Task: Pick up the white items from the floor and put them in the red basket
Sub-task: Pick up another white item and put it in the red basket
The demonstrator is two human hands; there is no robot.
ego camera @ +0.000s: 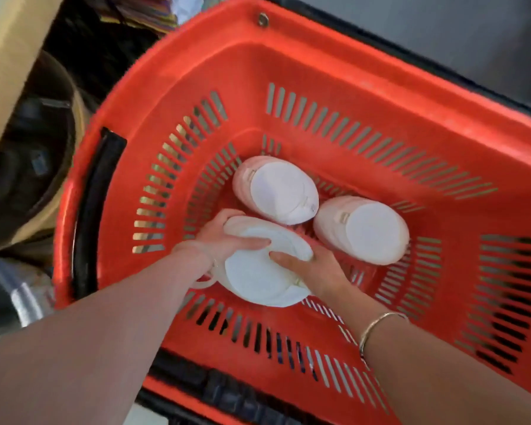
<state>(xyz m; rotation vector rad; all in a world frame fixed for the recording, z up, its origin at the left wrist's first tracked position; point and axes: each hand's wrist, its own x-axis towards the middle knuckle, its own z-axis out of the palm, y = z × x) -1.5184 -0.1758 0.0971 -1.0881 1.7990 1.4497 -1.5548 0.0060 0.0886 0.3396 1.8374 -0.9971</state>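
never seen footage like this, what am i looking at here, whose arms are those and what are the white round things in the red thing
There is no machine here: the arms belong to a person wearing a camera on their head, so this single picture looks forward and down along their own arms. Below them is a red plastic shopping basket with slotted walls and a black handle folded along its rim. Two stacks of white round items, which look like face masks though the blur keeps me from being sure, already sit on the basket floor. A third stack is held between both hands: the left hand grips its far side, and the right hand grips its near right side, low inside the basket. The right wrist wears a thin bracelet. Beside the basket on the left are blurred cartons.
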